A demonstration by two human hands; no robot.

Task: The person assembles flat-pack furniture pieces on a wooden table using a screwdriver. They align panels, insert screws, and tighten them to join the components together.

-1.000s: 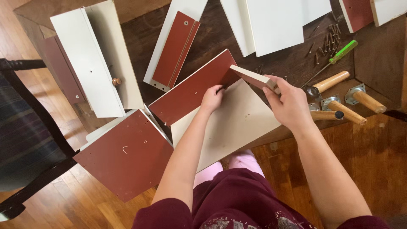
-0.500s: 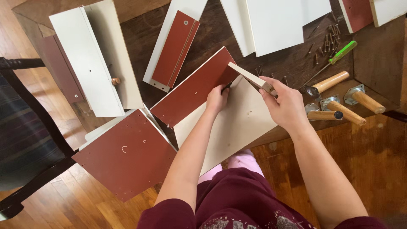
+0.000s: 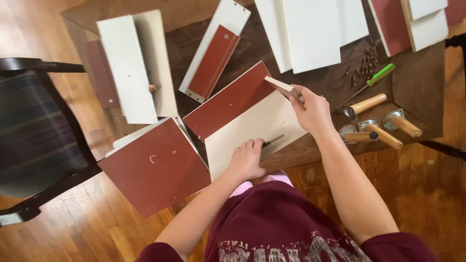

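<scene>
My right hand (image 3: 314, 110) grips a narrow board strip (image 3: 282, 87), red-brown on one face and pale on the edge. It holds the strip tilted over the far corner of a beige panel (image 3: 242, 123) lying on the dark wooden table (image 3: 417, 92). My left hand (image 3: 247, 157) rests on the near part of that panel with its fingers curled around a thin dark rod-like tool (image 3: 273, 141), which sticks out to the right. A long red-brown panel (image 3: 225, 103) stands along the beige panel's far-left edge.
A square red-brown panel (image 3: 155, 167) overhangs the table's near-left corner. Three wooden legs with metal plates (image 3: 381, 131), a green-handled screwdriver (image 3: 376, 77) and loose screws (image 3: 370, 56) lie to the right. White panels (image 3: 310, 29) fill the back. A dark chair (image 3: 34, 131) stands on the left.
My left hand has slid from the beige panel's far edge down toward its near edge, now with the dark tool. My right hand has kept the strip and shifted slightly right.
</scene>
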